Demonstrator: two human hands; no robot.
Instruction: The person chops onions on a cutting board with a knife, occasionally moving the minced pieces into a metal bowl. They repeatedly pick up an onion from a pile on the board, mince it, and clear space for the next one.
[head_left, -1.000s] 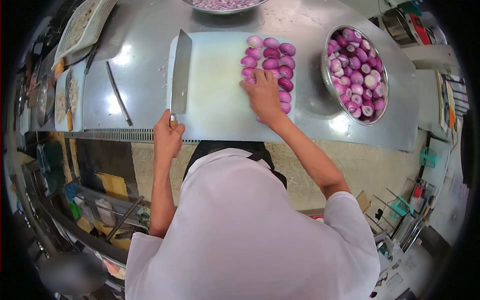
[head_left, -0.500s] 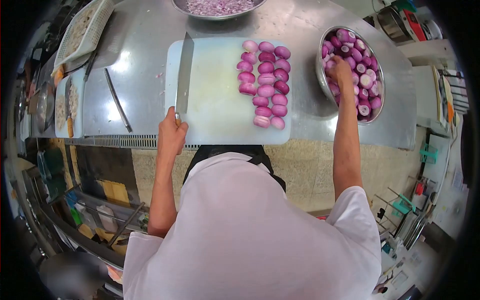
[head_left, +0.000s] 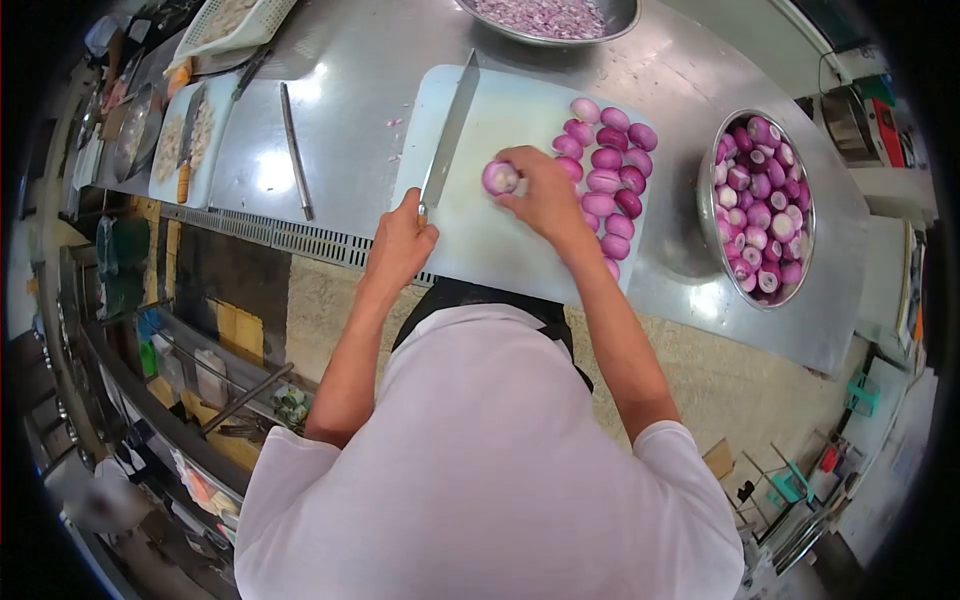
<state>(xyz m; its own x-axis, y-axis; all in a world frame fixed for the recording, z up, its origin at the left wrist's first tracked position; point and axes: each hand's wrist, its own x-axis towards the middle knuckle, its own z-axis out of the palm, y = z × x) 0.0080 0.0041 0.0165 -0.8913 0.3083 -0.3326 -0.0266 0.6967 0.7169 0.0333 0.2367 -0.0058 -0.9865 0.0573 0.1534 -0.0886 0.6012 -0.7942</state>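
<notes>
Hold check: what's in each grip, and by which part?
The left grip holds the knife by its handle, with the blade uncovered. The right grip holds a purple onion by its sides, leaving a pale end showing.

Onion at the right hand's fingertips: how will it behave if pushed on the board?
The onion will probably roll, given its rounded outline and the flat cutting board. Likely a bit slippery: its surface looks smooth and peeled. Probably firm too, as no dent shows beside the right hand.
</notes>
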